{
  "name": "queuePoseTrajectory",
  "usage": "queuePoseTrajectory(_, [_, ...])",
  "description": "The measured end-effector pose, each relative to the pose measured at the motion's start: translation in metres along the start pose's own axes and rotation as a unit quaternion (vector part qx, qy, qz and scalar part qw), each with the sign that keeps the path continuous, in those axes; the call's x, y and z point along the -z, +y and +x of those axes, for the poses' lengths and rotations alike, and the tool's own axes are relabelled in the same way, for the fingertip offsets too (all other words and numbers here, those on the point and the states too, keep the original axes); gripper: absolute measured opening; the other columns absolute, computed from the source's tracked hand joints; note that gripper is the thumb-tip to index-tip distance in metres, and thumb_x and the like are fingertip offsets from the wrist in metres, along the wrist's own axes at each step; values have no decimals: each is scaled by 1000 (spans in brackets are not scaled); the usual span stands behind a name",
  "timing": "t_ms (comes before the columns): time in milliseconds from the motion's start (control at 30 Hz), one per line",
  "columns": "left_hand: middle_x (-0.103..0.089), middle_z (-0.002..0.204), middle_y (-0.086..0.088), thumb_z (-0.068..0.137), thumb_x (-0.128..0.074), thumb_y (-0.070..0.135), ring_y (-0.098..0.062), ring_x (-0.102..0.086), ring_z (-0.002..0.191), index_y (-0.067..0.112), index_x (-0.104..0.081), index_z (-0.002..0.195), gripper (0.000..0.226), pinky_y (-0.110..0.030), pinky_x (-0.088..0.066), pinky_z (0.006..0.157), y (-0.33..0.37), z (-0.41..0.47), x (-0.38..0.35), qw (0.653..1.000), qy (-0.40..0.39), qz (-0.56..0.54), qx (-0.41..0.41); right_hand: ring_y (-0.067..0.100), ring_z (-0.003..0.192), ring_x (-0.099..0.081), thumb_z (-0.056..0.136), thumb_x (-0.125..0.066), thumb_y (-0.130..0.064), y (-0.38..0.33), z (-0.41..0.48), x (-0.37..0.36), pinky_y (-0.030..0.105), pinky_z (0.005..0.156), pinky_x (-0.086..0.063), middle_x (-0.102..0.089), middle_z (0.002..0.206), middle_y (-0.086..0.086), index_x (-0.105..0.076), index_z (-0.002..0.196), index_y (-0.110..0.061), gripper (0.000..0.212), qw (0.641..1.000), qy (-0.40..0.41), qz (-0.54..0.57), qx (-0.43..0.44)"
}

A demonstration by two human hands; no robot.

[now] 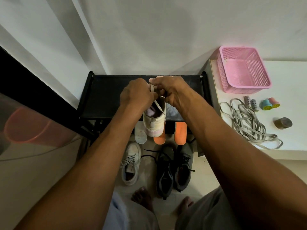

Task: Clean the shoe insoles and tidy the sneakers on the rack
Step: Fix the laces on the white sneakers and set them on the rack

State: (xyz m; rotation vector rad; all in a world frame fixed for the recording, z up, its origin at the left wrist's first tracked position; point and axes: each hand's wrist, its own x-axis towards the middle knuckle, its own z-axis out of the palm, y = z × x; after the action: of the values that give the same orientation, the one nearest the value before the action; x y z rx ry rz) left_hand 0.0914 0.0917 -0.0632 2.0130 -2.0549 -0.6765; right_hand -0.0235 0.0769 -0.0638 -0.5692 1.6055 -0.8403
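In the centre of the frame we see a cream sneaker (154,125) at the front edge of the black rack (103,97). The left hand (136,95) and the right hand (169,92) are both curled above it, and each pinches its lace (152,87). Just below lie two orange insoles (180,133) and a white insole (140,134).

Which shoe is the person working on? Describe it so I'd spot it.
Find the black rack against the white wall. At its front edge the left hand and right hand pinch the lace of one cream sneaker, heel towards the camera. Unlike the grey-white sneaker and dark pair on the floor below, it has a pink sole.
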Motion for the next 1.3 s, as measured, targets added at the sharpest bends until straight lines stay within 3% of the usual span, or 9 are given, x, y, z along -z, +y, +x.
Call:
queuePoseTrajectory(200, [-69,97,-8,97,-64,30,-21,-59,77,12,-71,108,23,-33,-43,64,4,2,5,994,22,108,-20,5,50,-43,84,-80,-20,-1,3,0,15,39,-40,-63,74,1,-72,91,-11,14,1000,4,5,-17])
queuePoseTrajectory(333, [-69,94,-8,98,-63,27,-21,-57,74,15,-73,108,18,-34,-42,61,2,6,8,987,80,133,-41,5,48,-41,86,-79,-22,-2,3,2,15,40,-40,-60,70,-1,-71,89,-12,13,1000,14,-8,-15])
queuePoseTrajectory(400, [-68,92,-7,97,-64,26,-21,-58,74,15,-73,107,18,-33,-42,61,1,6,7,989,72,126,-37,5,47,-42,86,-79,-22,-2,2,3,15,40,-40,-61,70,-1,-71,89,-12,13,1000,14,-9,-14])
queuePoseTrajectory(567, [-68,88,-3,94,-66,34,-18,-64,75,14,-73,103,23,-28,-40,56,1,7,-4,999,-15,35,-4,4,39,-42,86,-79,-18,-3,-4,4,14,37,-38,-58,61,-2,-69,85,-10,13,1000,5,-9,-1])
queuePoseTrajectory(767, [-67,88,-2,92,-70,38,-14,-61,72,16,-72,108,27,-26,-38,55,-5,9,-7,998,-49,16,30,9,59,-50,82,-84,-18,-3,-11,8,20,40,-39,-67,82,5,-67,93,-10,22,998,4,-54,20])
queuePoseTrajectory(900, [-67,82,-4,90,-72,30,-14,-60,66,18,-73,105,20,-27,-39,53,-11,13,1,990,-114,-13,79,8,66,-58,83,-81,-9,2,-20,15,14,41,-39,-67,82,2,-63,87,-14,19,997,-10,-49,65])
queuePoseTrajectory(1000, [-65,71,-3,93,-69,28,-12,-51,52,15,-74,97,15,-24,-38,50,-21,16,8,971,-173,-72,149,6,65,-60,84,-80,-7,8,-24,18,12,41,-41,-66,80,1,-64,92,-13,18,994,-11,-65,87])
queuePoseTrajectory(1167, [-68,81,-1,97,-64,31,-7,-51,54,12,-75,93,23,-18,-37,46,-29,11,16,894,-201,-319,240,3,54,-62,82,-79,1,17,-29,21,11,42,-42,-69,72,-1,-62,81,-15,24,991,-23,-65,113])
queuePoseTrajectory(1300, [-68,71,3,97,-62,48,-5,-50,49,15,-72,84,36,-17,-36,41,-24,9,11,890,-200,-339,229,3,46,-60,79,-79,7,23,-32,20,13,41,-42,-69,72,2,-60,77,-15,29,988,-46,-94,110])
